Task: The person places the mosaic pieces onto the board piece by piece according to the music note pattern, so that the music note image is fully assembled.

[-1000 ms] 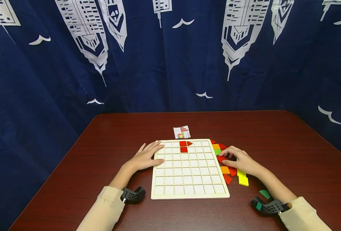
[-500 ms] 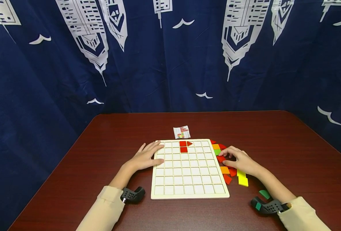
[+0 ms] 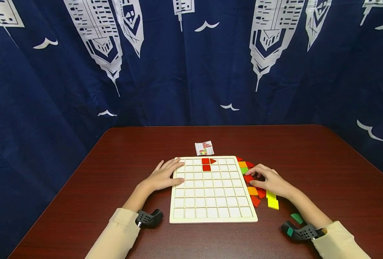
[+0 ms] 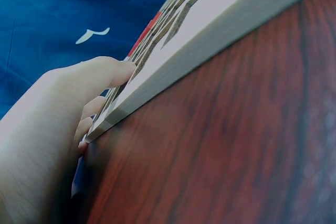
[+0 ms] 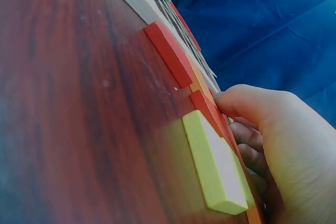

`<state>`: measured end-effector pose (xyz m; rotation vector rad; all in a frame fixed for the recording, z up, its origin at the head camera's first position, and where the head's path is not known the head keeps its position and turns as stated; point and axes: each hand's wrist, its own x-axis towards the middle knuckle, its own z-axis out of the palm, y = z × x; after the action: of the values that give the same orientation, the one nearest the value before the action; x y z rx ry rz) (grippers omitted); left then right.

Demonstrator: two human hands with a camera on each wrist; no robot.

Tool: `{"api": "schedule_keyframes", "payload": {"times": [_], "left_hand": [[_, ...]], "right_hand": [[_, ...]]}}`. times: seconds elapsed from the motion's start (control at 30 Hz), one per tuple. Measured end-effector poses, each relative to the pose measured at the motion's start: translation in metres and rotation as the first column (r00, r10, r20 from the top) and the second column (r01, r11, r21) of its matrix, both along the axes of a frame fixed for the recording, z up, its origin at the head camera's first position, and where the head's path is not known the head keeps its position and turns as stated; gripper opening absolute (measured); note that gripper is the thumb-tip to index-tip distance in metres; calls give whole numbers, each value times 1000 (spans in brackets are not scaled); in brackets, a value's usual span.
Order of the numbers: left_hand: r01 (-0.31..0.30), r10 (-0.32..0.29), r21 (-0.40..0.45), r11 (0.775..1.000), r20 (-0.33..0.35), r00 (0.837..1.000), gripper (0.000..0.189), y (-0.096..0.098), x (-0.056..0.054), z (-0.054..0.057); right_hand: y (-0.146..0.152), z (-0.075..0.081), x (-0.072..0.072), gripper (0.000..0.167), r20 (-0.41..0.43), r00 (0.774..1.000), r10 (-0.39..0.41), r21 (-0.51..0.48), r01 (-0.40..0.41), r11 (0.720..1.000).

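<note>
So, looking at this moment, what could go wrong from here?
The right hand reaches in among loose pieces crowded together, so it might nudge neighbours or take the wrong one.
The left hand rests on the board's left edge; a push could shift it and the red squares.
A dark green piece beside the right forearm might get brushed away.

Board (image 3: 214,220) on table (image 3: 130,144), card (image 3: 204,148) just behind it, blocks (image 3: 253,191) along its right side, curtain (image 3: 191,79) beyond.
</note>
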<state>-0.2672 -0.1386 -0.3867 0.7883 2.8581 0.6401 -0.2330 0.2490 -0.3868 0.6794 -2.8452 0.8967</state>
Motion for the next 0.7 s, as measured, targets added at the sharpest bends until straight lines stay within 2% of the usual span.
{"api": "schedule_keyframes", "payload": {"times": [0.33, 0.57, 0.7], "left_hand": [[1, -1, 7, 1000, 3, 1000, 65, 0, 1, 1], [9, -9, 16, 1000, 6, 1000, 66, -1, 0, -1], [10, -10, 22, 1000, 5, 1000, 66, -2, 0, -1]], "right_hand": [[0, -1, 0, 19, -4, 1000, 17, -11, -17, 1000], [0, 0, -1, 25, 84, 996, 43, -104, -34, 994], [-1, -1, -2, 24, 100, 994, 53, -144, -38, 989]]}}
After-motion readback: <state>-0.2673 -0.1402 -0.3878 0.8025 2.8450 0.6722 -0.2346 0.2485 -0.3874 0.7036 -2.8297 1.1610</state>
